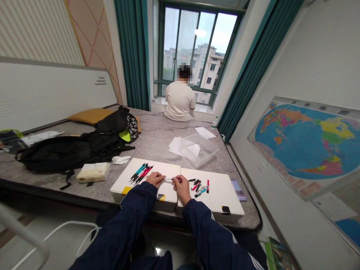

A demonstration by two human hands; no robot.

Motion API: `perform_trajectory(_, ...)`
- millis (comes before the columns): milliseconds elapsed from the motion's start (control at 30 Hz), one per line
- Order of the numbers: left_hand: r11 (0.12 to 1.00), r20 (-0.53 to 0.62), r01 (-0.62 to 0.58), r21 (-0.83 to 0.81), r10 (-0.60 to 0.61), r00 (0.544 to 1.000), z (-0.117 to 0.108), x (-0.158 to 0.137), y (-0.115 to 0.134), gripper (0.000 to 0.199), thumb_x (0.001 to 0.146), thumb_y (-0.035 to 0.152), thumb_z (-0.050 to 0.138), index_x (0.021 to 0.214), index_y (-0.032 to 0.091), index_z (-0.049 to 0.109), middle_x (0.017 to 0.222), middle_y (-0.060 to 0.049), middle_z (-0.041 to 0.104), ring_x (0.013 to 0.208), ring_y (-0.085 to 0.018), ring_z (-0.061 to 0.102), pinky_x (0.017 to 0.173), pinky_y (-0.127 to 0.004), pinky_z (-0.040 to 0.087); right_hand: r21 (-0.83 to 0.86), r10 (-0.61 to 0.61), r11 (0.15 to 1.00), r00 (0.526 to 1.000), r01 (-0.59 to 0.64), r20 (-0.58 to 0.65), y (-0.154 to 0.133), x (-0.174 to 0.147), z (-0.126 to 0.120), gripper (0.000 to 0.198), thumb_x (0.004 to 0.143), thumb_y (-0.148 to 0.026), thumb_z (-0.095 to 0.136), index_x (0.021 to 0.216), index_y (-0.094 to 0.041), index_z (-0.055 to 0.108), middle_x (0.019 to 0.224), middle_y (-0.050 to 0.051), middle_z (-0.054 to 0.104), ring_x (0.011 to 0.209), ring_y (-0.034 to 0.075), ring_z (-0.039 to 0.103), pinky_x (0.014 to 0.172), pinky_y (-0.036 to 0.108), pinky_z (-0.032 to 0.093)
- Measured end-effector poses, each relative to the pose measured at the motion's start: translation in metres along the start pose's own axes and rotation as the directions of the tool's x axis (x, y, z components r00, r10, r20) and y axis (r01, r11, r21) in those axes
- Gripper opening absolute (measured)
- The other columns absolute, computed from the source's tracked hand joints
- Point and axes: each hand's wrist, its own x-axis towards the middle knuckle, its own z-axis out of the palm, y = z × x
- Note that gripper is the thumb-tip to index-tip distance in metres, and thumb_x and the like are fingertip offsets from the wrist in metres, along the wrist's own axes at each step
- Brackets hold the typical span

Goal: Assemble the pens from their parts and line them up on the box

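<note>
Above the two white boxes, my left hand [155,179] pinches one end of a thin, pale pen piece [168,179]. The fingers of my right hand [182,187] are closed on its other end, where a dark part shows; the exact join is too small to make out. Left of my left hand, several pens [141,173] with teal, red and black barrels lie side by side on the left box [119,183]. Beside my right hand, loose pen parts [199,186] in black, red and teal are scattered on the right box [222,193].
Behind the boxes stand a clear plastic bin [201,153] and white papers [176,145]. A tissue pack [94,172] and a black backpack [64,150] lie to the left. A person [180,99] sits by the window, facing away. A bottle [215,123] stands near the far right edge.
</note>
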Motion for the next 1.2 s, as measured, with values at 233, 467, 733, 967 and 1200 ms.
perform_trajectory(233,0.99,-0.094,-0.073,0.117,0.085,0.992,0.007,-0.003,0.006,0.025,0.088,0.021,0.052,0.1,0.028,0.073,0.084,-0.007,0.066,0.084,-0.022,0.055,0.071,-0.031,0.044,-0.044,-0.008,0.999,0.999,0.01,0.033,0.0,-0.001,0.0,0.035,0.08,-0.049,0.062,0.07,-0.016,0.058,0.051,0.001,0.062,0.038,0.009,0.049,0.038,0.018,0.037)
perform_trajectory(467,0.95,0.04,-0.253,0.183,0.25,0.967,0.033,0.003,0.012,0.027,0.088,0.021,0.048,0.107,0.025,0.067,0.079,-0.005,0.065,0.071,-0.017,0.056,0.062,-0.026,0.044,-0.061,-0.053,0.997,0.998,0.055,0.019,0.002,-0.002,0.002,0.039,0.08,-0.053,0.06,0.07,-0.016,0.06,0.049,0.0,0.06,0.038,0.01,0.049,0.039,0.018,0.037)
perform_trajectory(733,0.946,0.097,-0.273,0.177,0.26,0.961,0.039,-0.001,0.014,0.031,0.092,0.019,0.042,0.118,0.02,0.06,0.078,-0.006,0.064,0.069,-0.017,0.058,0.057,-0.025,0.042,-0.091,-0.044,0.995,0.998,0.047,0.037,-0.004,-0.004,-0.003,0.044,0.086,-0.055,0.054,0.064,-0.017,0.057,0.042,-0.001,0.055,0.033,0.008,0.043,0.038,0.018,0.034)
perform_trajectory(967,0.972,0.136,-0.234,0.02,0.229,0.964,0.027,-0.002,0.025,0.031,0.098,0.027,0.035,0.114,0.02,0.061,0.086,-0.006,0.071,0.072,-0.016,0.063,0.068,-0.027,0.047,-0.133,-0.045,0.99,0.999,0.046,0.01,-0.005,-0.004,-0.004,0.043,0.086,-0.053,0.055,0.061,-0.017,0.055,0.038,-0.003,0.05,0.035,0.009,0.046,0.043,0.019,0.036)
perform_trajectory(1200,0.984,0.082,-0.174,-0.038,0.177,0.981,0.023,0.005,0.03,0.034,0.097,0.028,0.032,0.109,0.015,0.062,0.083,-0.01,0.07,0.073,-0.02,0.064,0.069,-0.031,0.05,-0.042,-0.084,0.996,0.996,0.085,0.018,-0.001,-0.004,-0.002,0.028,0.085,-0.047,0.055,0.087,-0.019,0.052,0.052,-0.004,0.058,0.046,0.012,0.055,0.047,0.02,0.041)
